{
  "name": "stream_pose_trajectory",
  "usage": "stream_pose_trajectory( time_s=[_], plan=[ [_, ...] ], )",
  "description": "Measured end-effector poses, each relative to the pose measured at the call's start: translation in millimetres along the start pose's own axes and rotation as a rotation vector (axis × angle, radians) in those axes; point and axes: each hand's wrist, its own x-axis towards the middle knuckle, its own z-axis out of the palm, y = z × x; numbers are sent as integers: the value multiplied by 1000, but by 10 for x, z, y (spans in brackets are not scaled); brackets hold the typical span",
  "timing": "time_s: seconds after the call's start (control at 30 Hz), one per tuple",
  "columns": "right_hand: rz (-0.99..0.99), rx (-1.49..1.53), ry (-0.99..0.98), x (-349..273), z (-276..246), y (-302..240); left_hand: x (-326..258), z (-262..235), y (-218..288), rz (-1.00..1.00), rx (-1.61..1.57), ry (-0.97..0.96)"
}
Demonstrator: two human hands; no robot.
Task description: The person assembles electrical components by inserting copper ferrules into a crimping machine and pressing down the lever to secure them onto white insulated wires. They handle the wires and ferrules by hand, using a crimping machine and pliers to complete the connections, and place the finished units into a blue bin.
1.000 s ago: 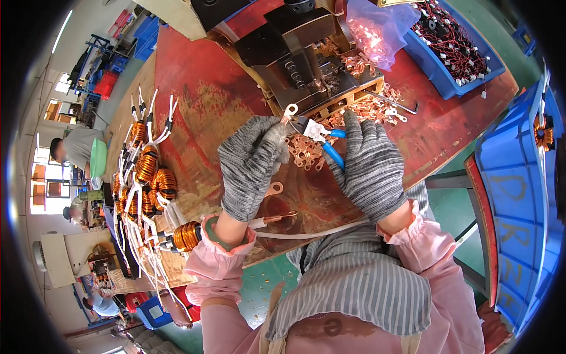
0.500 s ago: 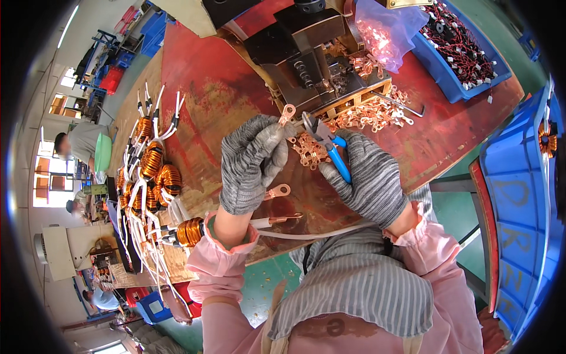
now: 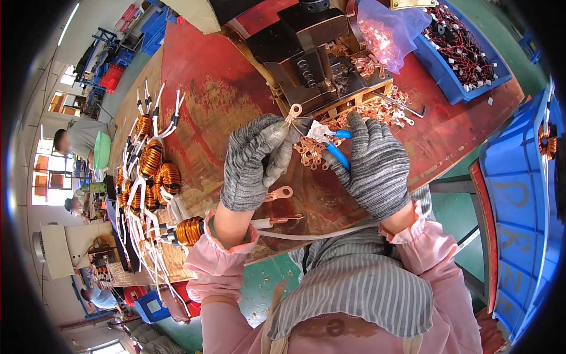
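Note:
In my left hand (image 3: 253, 162), gloved in striped grey knit, a copper ring terminal (image 3: 295, 110) is pinched between thumb and fingers, its ring pointing up. My right hand (image 3: 377, 165), in a matching glove, grips blue-handled pliers (image 3: 337, 156). Their jaws reach the lower end of the terminal beside my left fingertips; whether they bite on it I cannot tell. Below the pliers, a pile of copper terminals (image 3: 312, 154) lies on the table. Another ring terminal (image 3: 283, 192) sticks out beside my left wrist, with a copper-ended white cable (image 3: 277, 220) below it.
A dark press machine (image 3: 303, 53) stands ahead, with loose terminals (image 3: 377, 112) and a hex key (image 3: 407, 105) at its base. Copper-wound coils (image 3: 168, 178) with white leads lie left. A blue bin of wired connectors (image 3: 466, 88) is far right; a larger blue bin (image 3: 516, 200) stands nearer.
The pliers have moved left and turned, so their jaws now meet the terminal at my left fingertips. My left hand has shifted slightly right with the terminal.

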Motion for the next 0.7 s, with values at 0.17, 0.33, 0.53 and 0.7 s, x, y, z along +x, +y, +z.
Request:
stream_pose_trajectory(
  time_s=[0.17, 0.33, 0.53, 0.7],
  plan=[
    [0, -8, -60, 35, 21, 32, 27, -59, -2, 1, 4, -111],
    [104, 326, -214, -22, -18, 28, -11, 54, 39, 19, 168, 4],
    [171, 568, -271, -160, -180, 75, -47, 111, -4, 296, 528, 131],
    [113, 532, -331, -165, -343, 9, -74, 72, -98, 571, 879, 182]
  ],
)
